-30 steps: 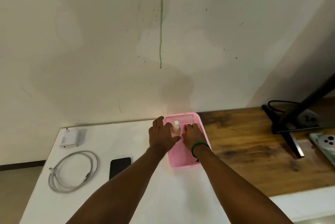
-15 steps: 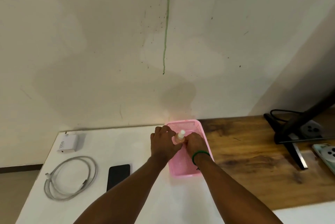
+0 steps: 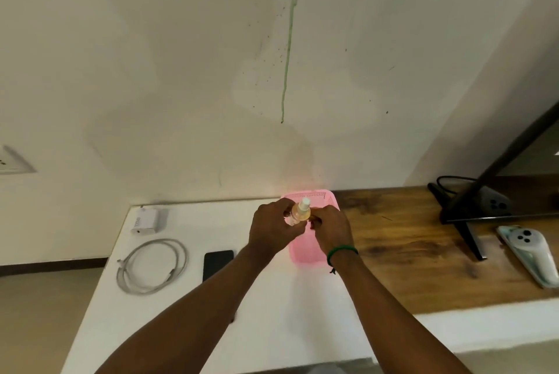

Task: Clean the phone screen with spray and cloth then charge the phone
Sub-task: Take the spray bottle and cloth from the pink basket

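Since a second ago the spray bottle [image 3: 300, 212] has come up out of the pink basket [image 3: 305, 252]; the left hand [image 3: 273, 228] now wraps its body, while the right hand [image 3: 331, 230] curls beside it, its grip unclear. The bottle stands upright, white cap up. The charger [image 3: 145, 220] carries grey print too small to read; the phone [image 3: 217, 263] lies lengthwise toward the wall, beside the coiled cable [image 3: 152, 264].

bottle [image 3: 300, 214] base hidden | basket [image 3: 305, 255] contents — can't tell
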The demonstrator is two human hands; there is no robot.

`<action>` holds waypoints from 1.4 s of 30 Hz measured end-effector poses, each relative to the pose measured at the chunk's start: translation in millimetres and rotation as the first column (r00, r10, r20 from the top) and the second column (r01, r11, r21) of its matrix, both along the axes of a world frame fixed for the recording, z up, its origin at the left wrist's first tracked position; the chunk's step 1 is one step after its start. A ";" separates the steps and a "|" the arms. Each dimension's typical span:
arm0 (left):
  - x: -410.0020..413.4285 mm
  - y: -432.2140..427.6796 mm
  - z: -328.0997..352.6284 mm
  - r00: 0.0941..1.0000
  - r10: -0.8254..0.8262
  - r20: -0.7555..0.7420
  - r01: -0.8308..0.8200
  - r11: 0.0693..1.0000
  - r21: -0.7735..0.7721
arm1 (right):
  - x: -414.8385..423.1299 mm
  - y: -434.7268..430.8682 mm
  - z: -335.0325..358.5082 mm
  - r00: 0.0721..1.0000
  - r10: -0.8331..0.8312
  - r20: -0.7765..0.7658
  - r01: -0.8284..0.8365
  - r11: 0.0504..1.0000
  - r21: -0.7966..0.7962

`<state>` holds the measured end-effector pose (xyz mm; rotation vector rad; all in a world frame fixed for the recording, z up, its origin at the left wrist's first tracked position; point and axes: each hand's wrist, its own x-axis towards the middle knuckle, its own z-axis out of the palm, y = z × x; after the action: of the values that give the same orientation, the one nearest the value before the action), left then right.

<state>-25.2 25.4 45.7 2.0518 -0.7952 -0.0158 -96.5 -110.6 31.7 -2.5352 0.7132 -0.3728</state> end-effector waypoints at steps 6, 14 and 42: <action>-47.9 45.9 -5.0 0.999 0.031 0.024 -0.033 0.997 0.064 | -60.1 36.0 3.5 0.999 -0.010 0.041 0.009 0.999 0.043; -104.6 85.2 -49.2 0.996 0.022 -0.085 -0.007 0.984 0.181 | -115.9 65.2 -27.8 0.997 -0.013 -0.076 0.022 0.992 0.126; -112.3 90.5 -103.3 0.965 0.039 -0.259 0.020 0.975 0.220 | -136.7 78.4 -94.2 0.974 -0.029 -0.224 0.081 0.971 0.226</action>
<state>-137.5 115.8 -57.7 2.2035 -0.6402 -0.3794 -233.2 -32.2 -62.6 -2.3565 0.8576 -0.0219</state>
